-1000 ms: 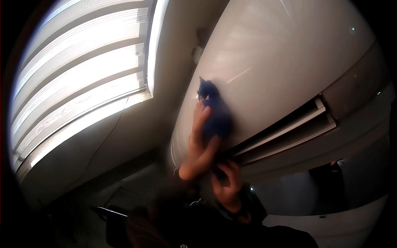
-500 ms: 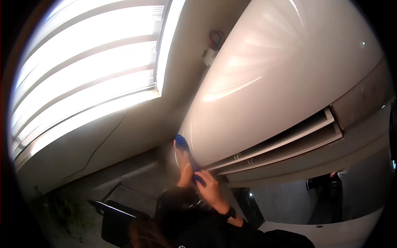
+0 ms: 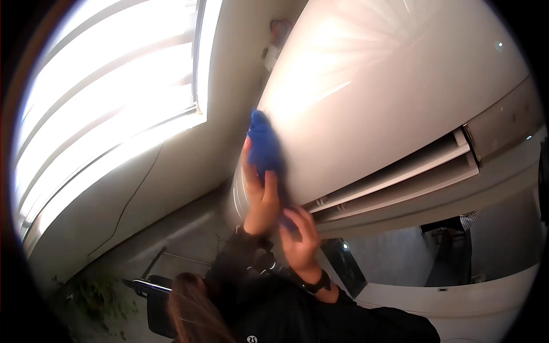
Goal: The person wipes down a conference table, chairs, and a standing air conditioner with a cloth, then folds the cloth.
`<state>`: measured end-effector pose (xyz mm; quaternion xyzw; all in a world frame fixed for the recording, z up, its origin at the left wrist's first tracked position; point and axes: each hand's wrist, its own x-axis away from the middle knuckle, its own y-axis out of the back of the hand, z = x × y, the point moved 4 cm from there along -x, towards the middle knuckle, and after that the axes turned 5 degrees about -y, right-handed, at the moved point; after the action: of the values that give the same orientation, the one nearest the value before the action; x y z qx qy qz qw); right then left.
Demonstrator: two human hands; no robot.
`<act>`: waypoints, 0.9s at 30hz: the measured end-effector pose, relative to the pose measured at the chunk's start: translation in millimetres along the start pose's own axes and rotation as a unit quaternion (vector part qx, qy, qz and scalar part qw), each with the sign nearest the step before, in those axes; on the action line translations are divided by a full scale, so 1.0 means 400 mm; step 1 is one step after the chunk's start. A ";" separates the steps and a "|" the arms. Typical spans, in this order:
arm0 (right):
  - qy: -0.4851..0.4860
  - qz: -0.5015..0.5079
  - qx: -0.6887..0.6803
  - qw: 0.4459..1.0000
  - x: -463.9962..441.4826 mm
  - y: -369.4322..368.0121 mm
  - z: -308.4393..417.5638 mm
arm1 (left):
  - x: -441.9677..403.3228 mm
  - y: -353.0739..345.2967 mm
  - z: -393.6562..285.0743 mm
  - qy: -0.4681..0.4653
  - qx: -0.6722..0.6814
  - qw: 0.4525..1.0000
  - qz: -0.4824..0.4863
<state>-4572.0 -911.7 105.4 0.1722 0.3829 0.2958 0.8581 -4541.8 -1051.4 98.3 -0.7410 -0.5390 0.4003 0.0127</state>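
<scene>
A large glossy white appliance (image 3: 366, 97) with a louvred vent (image 3: 400, 171) fills the right of the view. On its left rounded edge lies a blue cloth (image 3: 265, 146), bunched and slightly blurred. My left hand (image 3: 261, 197) holds this cloth against the surface, thumb and fingers round its lower part. Just below and to the right, my right hand (image 3: 300, 234) has its fingers curled on the cloth's lower end, near the left end of the vent. A dark band is on my right wrist.
A bright window with slats (image 3: 114, 74) is at upper left, with a thin cord (image 3: 134, 194) hanging on the wall below. A black chair (image 3: 160, 311) and a green plant (image 3: 97, 297) stand low at left. A dark reflective panel (image 3: 394, 257) is at lower right.
Since half a second ago, both hands and the cloth have moved up along the appliance's left edge. A second ago the cloth was farther right on its face. The view has also shifted.
</scene>
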 end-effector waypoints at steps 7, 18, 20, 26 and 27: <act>-0.094 0.174 0.069 0.978 0.148 -0.075 -0.147 | 0.296 0.157 0.235 0.180 -0.105 0.975 -0.079; 0.060 0.026 -0.011 0.998 -0.006 0.101 0.038 | 0.044 -0.032 -0.086 0.022 -0.056 0.997 0.051; 0.087 -0.024 -0.004 0.996 -0.020 0.128 0.055 | 0.038 -0.069 -0.085 -0.023 -0.081 0.996 0.023; -0.023 0.013 0.025 0.999 0.069 0.099 -0.072 | 0.229 0.013 0.137 0.022 -0.020 0.997 -0.071; -0.025 -0.011 0.024 0.999 0.100 0.110 -0.089 | 0.286 0.049 0.160 0.061 -0.056 0.993 -0.084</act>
<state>-4594.3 -849.9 82.8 0.1955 0.3704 0.2734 0.8660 -4554.1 -993.3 -20.4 -0.7156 -0.6195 0.3205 0.0379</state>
